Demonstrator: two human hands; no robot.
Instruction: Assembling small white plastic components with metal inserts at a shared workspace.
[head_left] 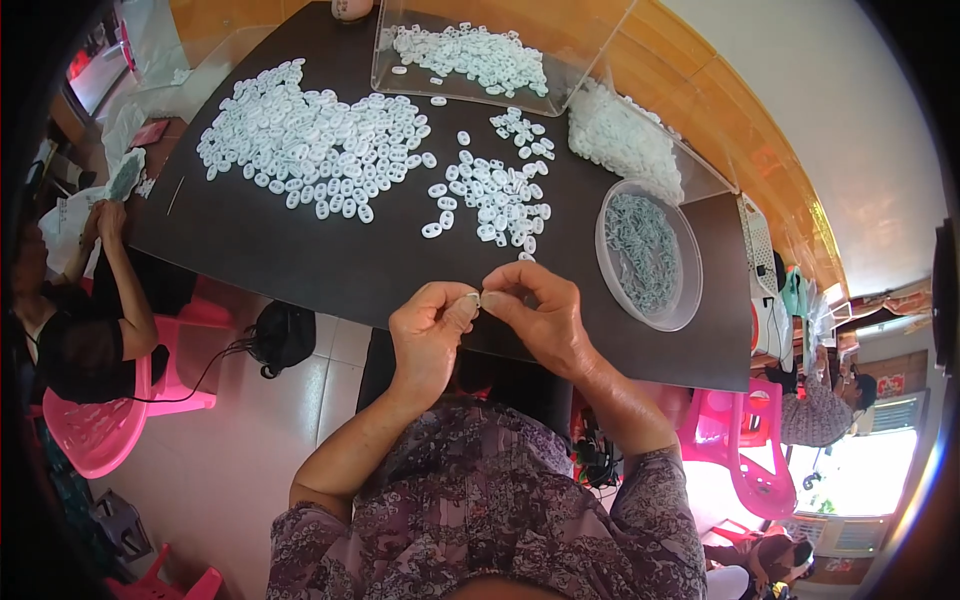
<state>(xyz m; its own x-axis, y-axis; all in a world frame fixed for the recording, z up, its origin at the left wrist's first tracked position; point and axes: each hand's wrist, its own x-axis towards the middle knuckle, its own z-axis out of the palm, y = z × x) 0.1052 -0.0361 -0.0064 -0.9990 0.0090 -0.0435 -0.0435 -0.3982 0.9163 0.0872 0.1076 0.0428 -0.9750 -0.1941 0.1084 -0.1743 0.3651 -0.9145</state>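
Over the near edge of the dark table (300,260), my left hand (425,335) and my right hand (545,315) meet at the fingertips. Both are closed in a pinch. A small whitish piece (472,295) shows between the left thumb and forefinger, mostly covered by them. Whatever the right fingertips pinch is too small to make out. Just beyond my hands lies a loose pile of white oval pieces with two holes (500,200). A larger pile of these pieces (310,140) spreads at the far left. To the right, a round clear tub (690,270) holds many small grey-green pieces (642,250).
A clear plastic box (440,97) with more white pieces stands at the back. Beside it is a heap of whitish pieces (625,140). Another person's hands (105,220) are at the left, near a pink chair (110,425). Another pink chair (745,440) stands right.
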